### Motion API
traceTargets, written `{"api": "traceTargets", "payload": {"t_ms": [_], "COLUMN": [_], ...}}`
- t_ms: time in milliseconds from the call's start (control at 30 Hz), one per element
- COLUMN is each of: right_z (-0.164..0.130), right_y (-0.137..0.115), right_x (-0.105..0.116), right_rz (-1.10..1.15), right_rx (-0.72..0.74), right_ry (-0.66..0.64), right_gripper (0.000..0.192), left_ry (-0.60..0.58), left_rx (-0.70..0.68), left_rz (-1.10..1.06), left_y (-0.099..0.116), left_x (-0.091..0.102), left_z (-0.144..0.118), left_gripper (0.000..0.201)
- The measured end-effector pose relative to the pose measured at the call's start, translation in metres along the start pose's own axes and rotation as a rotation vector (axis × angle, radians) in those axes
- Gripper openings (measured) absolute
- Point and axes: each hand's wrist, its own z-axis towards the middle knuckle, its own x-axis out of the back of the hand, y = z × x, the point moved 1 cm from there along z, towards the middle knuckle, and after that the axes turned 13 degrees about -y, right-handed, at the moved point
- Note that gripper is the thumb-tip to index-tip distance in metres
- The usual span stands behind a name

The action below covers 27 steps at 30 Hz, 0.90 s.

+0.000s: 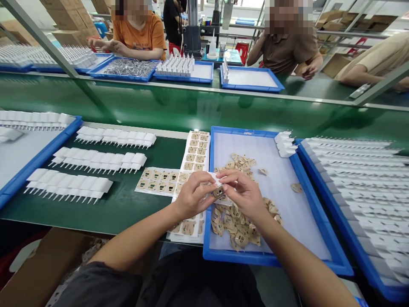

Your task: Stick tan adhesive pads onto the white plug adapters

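My left hand (191,194) and my right hand (244,192) meet over the left edge of a blue tray (271,258). Together they pinch one small white charger plug (219,189), whose metal port faces me. Peeled tan sticker backings (238,226) lie heaped in the tray under my right hand. Sheets of tan stickers (159,181) rest on the green table beside my left hand. A few white plugs (285,144) stand at the tray's far right corner.
Three rows of white plugs (99,160) stand on the table at left. Blue trays of plugs sit at far left (38,160) and far right (361,187). Beyond a green conveyor belt (191,108), other people work at more blue trays (252,79).
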Motion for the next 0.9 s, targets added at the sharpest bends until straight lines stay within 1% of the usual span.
{"api": "traceTargets", "payload": {"t_ms": [100,267,433,567,800,900], "right_z": [0.0013,0.0024,0.0026,0.0027,0.0021,0.0022], "right_y": [0.0005,0.0016,-0.0008,-0.0012,-0.0012,-0.0031], "right_x": [0.0031,0.0045,0.0025,0.0019,0.0001,0.0006], "right_rz": [0.073,0.132,0.146,0.151,0.149,0.146], "right_rx": [-0.015,-0.043,-0.044,-0.039,-0.024,-0.033], "right_ry": [-0.045,-0.133,-0.087,-0.097,-0.058,-0.072], "right_gripper": [0.023,0.027,0.025,0.026,0.024,0.023], "left_ry": [-0.003,0.035,0.027,0.027,0.020,0.017], "left_rx": [-0.003,0.008,0.007,0.012,-0.010,-0.007], "left_rz": [-0.013,-0.036,-0.024,-0.045,-0.016,-0.027], "left_y": [0.0001,0.0009,0.0016,0.0017,0.0013,0.0013], "left_x": [0.0006,0.0023,0.0026,0.0019,0.0000,0.0012], "left_z": [-0.0006,0.0010,0.0021,0.0019,0.0004,0.0006], "left_gripper": [0.042,0.045,0.044,0.043,0.045,0.046]}}
